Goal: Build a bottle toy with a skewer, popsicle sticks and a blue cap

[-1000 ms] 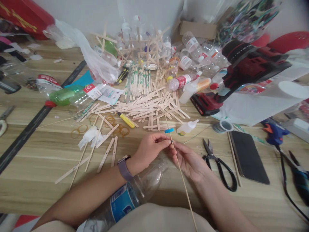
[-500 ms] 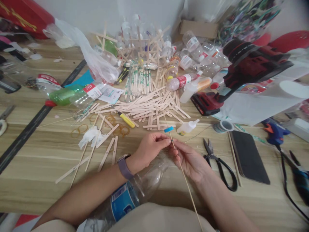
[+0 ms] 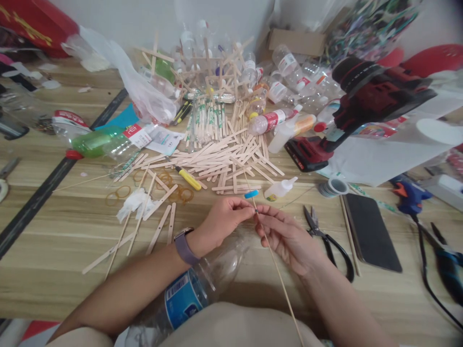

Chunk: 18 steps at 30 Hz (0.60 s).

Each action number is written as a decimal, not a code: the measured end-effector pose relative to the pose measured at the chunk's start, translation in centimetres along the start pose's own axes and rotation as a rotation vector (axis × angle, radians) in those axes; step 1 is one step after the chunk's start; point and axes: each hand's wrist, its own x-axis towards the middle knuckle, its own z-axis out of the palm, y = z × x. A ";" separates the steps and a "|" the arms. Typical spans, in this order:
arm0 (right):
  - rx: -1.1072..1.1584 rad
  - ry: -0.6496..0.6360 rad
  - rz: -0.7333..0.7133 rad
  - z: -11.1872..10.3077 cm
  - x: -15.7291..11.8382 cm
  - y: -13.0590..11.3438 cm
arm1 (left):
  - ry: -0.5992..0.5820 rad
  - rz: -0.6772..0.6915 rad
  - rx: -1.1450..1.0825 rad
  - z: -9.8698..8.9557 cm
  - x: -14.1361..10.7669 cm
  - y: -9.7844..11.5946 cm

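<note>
A thin wooden skewer (image 3: 280, 274) slants from my lap up between my hands, with a blue bottle cap (image 3: 251, 193) near its upper part. Just below the cap, my left hand (image 3: 226, 217) pinches the skewer at a small dark spot, too small to name. My right hand (image 3: 289, 236) closes thumb and forefinger on the skewer at the same place, its other fingers curled beneath. Under my left forearm lies a large clear plastic bottle (image 3: 220, 267) with a blue label.
Ahead spreads a pile of craft sticks (image 3: 217, 161), with a yellow-handled tool (image 3: 188, 178) and a glue bottle (image 3: 280, 189). To the right are scissors (image 3: 327, 241), a phone (image 3: 374, 233), a tape roll (image 3: 333, 188), a glue gun (image 3: 410, 195) and a red drill (image 3: 376, 101).
My right hand's fingers have shifted along the skewer toward the dark spot, and the hand has turned slightly. My left hand keeps its pinch beneath the blue cap.
</note>
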 end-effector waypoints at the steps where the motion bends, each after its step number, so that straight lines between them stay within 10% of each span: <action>1: -0.042 0.005 -0.006 0.0 -0.2 -0.2 | -0.008 -0.011 0.007 -0.1 0.1 0.1; 18: -0.616 0.122 -0.265 0.3 -1.9 -0.5 | -0.118 -0.057 -0.041 -0.4 0.0 0.4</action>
